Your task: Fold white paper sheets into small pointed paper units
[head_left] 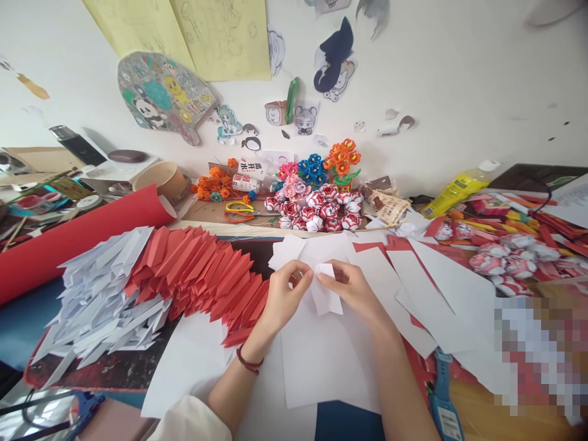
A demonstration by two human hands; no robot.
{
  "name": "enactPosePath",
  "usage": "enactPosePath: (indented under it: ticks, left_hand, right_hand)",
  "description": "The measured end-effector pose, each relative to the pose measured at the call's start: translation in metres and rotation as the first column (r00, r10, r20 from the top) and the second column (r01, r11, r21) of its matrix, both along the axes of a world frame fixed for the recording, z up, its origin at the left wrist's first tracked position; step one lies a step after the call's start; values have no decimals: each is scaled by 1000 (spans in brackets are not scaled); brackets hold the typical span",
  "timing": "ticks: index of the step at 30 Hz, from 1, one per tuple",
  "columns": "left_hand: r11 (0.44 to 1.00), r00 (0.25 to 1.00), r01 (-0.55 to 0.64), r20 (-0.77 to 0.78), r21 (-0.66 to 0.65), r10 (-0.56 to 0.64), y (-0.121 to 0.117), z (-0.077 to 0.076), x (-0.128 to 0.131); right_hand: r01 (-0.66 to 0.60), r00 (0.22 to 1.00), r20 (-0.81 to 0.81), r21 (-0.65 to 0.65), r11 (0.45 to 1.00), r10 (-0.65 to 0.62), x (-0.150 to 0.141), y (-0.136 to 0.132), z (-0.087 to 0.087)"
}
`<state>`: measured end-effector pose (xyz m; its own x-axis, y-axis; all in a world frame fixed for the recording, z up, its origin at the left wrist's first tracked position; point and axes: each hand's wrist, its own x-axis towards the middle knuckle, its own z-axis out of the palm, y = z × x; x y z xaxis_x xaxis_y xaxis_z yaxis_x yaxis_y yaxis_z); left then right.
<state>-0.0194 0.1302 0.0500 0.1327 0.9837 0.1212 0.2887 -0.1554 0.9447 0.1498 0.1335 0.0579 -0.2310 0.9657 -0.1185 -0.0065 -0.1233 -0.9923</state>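
Between both hands is a small folded piece of white paper (327, 299), held above a stack of white sheets (328, 367). My left hand (290, 288) pinches its upper left edge with thumb and forefinger. On the other side, my right hand (345, 280) grips it, the thumb lying across its face. To the left of my left hand lies a long row of folded red paper pieces (197, 269). Beyond that row is a heap of folded white paper pieces (105, 300).
Red-and-white paper flowers (316, 211) sit along the back in a cardboard tray (202, 211). A red paper roll (82, 242) slants across the left. At right are loose white sheets (427, 282), more flowers (509, 260), a yellow bottle (459, 188) and a blue watch (443, 398).
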Motion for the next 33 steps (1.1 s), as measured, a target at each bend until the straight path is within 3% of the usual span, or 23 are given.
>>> enactPosePath:
  ticks: [13, 19, 33]
  left_hand:
    - [999, 998, 16, 60, -43, -13, 0, -2, -2]
    - [999, 996, 2, 85, -51, 2, 0, -2, 0]
    - [997, 991, 5, 131, -76, 5, 1, -1, 0]
  right_hand:
    - [-13, 999, 52, -34, 999, 14, -2, -3, -1]
    - [25, 993, 117, 29, 999, -28, -5, -5, 1]
    - [-53, 989, 142, 71, 996, 43, -6, -5, -1]
